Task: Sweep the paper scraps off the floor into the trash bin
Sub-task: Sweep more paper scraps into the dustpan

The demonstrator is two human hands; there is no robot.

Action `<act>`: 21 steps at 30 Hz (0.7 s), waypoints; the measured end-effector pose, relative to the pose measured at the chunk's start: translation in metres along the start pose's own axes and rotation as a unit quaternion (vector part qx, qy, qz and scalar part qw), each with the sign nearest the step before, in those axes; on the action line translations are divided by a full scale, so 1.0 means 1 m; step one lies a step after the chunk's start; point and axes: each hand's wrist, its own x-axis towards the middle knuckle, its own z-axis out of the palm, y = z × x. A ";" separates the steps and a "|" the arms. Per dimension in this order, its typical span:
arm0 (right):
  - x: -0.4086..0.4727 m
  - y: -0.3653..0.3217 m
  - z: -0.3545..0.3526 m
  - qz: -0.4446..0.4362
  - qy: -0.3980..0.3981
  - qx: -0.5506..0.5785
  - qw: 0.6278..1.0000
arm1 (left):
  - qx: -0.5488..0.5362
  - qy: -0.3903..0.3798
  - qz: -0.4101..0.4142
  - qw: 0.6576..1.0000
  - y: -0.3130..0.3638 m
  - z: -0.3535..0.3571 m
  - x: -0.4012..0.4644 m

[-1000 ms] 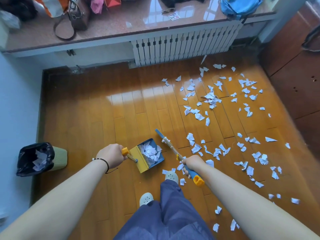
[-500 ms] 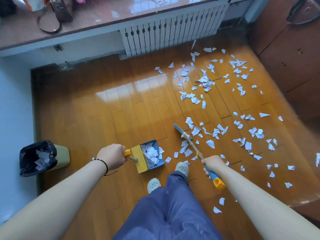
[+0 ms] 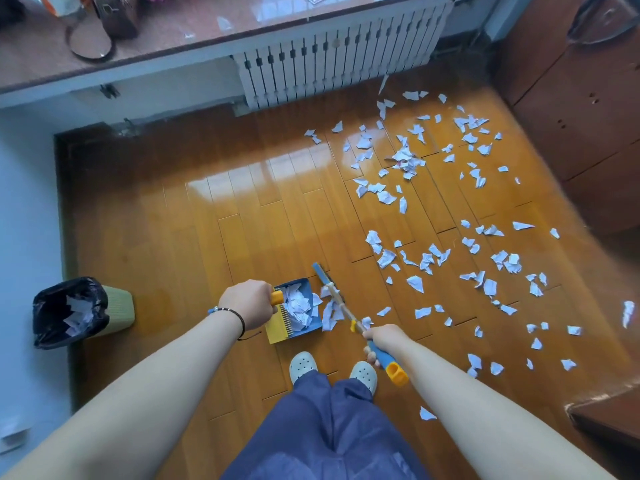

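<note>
Scraps: our paper scraps (image 3: 429,261) lie mostly scattered over the right half of the wooden floor (image 3: 207,237), out to the radiator (image 3: 339,64); a heap already sits in the dustpan (image 3: 298,311), and a few lie just beside its open lip.
Dustpan: on the floor ahead of our feet, our left hand (image 3: 247,303) curled round its orange handle.
Broom: our right hand (image 3: 384,341) wraps the blue grip of the small broom (image 3: 332,292), whose head stands right at the pan's mouth.
Change: a second ago the broom head was out among the scraps, well apart from the pan; we have drawn it in, and a small bunch has come with it.
Meaning: we judge one more load nearly in; most scraps remain.
Bin: the trash bin (image 3: 79,311), black-lined with scraps inside, stands well to our left by the wall.
Edges: cabinets (image 3: 571,116) bound the right side, the radiator and ledge the far side.
Room: bare floor runs between pan and bin, an open path for carrying.
</note>
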 end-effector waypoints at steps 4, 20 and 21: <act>-0.014 -0.004 -0.028 0.002 -0.026 0.005 1.000 | 0.000 -0.005 -0.009 1.000 -0.003 -0.004 -0.001; -0.020 0.030 -0.052 -0.040 0.116 -0.016 0.992 | 0.110 -0.040 0.044 0.992 -0.024 -0.009 -0.014; -0.017 0.035 -0.053 -0.033 0.125 -0.013 0.991 | 0.112 -0.041 0.047 0.992 -0.023 -0.008 -0.015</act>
